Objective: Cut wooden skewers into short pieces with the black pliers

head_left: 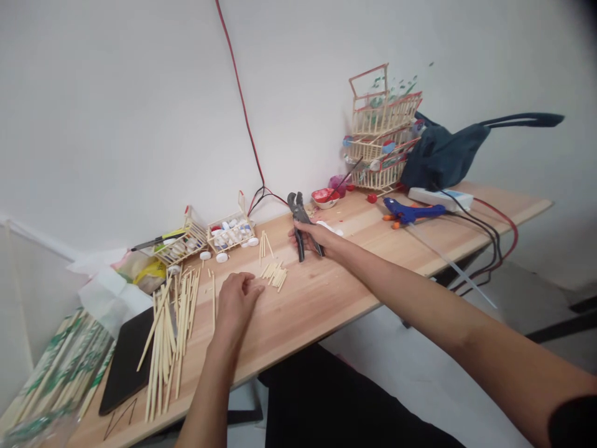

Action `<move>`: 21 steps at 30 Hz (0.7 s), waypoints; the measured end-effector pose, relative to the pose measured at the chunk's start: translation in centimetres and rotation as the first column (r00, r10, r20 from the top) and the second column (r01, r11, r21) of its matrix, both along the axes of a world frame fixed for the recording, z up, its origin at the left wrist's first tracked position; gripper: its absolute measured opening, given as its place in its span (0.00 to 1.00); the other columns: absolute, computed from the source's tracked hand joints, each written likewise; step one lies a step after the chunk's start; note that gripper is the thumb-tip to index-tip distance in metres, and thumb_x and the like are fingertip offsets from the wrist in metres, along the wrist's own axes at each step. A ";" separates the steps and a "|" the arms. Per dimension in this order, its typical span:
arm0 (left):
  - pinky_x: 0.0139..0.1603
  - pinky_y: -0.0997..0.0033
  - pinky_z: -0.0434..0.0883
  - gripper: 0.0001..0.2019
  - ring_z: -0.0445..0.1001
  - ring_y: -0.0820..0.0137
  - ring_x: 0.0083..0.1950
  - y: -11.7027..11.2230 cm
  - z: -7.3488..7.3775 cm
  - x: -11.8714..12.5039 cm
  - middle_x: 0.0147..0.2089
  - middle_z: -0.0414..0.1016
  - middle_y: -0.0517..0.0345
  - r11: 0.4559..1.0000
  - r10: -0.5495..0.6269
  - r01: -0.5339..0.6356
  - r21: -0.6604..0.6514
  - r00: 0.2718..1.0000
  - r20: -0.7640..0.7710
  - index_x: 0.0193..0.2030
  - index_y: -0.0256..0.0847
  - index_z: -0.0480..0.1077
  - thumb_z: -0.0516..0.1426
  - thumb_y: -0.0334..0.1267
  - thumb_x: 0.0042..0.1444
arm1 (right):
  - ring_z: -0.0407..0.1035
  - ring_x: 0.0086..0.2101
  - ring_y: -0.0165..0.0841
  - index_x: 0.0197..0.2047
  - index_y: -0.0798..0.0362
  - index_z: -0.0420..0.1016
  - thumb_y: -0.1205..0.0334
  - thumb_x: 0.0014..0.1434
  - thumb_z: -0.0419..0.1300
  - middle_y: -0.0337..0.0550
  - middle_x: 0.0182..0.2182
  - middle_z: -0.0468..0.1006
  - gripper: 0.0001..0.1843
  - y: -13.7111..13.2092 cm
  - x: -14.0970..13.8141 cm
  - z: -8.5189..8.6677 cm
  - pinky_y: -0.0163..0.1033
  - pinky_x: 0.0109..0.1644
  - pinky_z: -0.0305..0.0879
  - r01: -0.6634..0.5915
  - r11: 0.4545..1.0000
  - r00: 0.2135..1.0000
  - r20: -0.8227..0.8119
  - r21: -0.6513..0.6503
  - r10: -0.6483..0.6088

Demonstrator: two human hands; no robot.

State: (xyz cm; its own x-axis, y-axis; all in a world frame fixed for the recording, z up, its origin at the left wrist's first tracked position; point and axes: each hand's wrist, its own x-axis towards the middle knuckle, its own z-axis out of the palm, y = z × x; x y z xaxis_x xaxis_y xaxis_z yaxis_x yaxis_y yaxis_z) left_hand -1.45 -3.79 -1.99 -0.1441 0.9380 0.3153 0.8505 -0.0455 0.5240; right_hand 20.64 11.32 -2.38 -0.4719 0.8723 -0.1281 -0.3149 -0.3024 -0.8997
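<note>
My right hand [313, 236] reaches across the wooden table [326, 292] and is closed round the handles of dark cutting pliers [298, 214], whose jaws point toward the wall. My left hand [237, 298] rests on the tabletop with its fingers curled loosely, fingertips next to a small heap of short cut sticks [276, 274]. It holds nothing that I can see. A spread of long bamboo sticks [170, 330] lies just left of that hand.
Two small stick baskets with bottle caps [231, 233] stand near the wall. Stacked stick baskets [380, 140], a dark bag [443, 155], a blue glue gun [410, 211], a white power strip [441, 198] and cables sit at the right. Packaged chopsticks [60, 373] and a black pad [125, 361] lie left.
</note>
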 end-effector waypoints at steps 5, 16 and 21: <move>0.40 0.65 0.64 0.05 0.69 0.63 0.37 0.5 0.2 0.3 0.32 0.71 0.54 1.000 0.014 -0.014 0.002 0.988 -0.151 0.27 0.41 0.67 0.52 0.32 0.52 | 0.72 0.26 0.28 0.31 0.59 0.75 0.56 0.64 0.54 0.46 0.26 0.78 0.17 -0.1 0.1 0.1 0.31 0.31 0.70 -0.001 1.000 1.000 -0.007 0.009 0.001; 0.37 0.69 0.62 0.06 0.68 0.68 0.34 -3.2 1.0 -0.8 0.30 0.70 0.58 0.979 -0.178 0.164 -0.125 0.978 -0.112 0.27 0.41 0.63 0.50 0.31 0.54 | 0.72 0.26 0.28 0.31 0.60 0.75 0.58 0.65 0.54 0.45 0.25 0.77 0.16 -0.3 0.0 0.3 0.32 0.32 0.71 -0.001 1.000 1.000 -0.020 0.017 0.002; 0.36 0.70 0.61 0.09 0.68 0.68 0.34 -4.3 1.3 -0.7 0.30 0.71 0.58 0.977 -0.177 0.158 -0.145 0.976 -0.128 0.27 0.41 0.65 0.51 0.36 0.57 | 0.72 0.26 0.29 0.31 0.59 0.74 0.58 0.64 0.55 0.46 0.25 0.77 0.15 -0.4 -0.1 0.4 0.34 0.33 0.72 -0.004 1.000 0.999 -0.032 0.017 0.005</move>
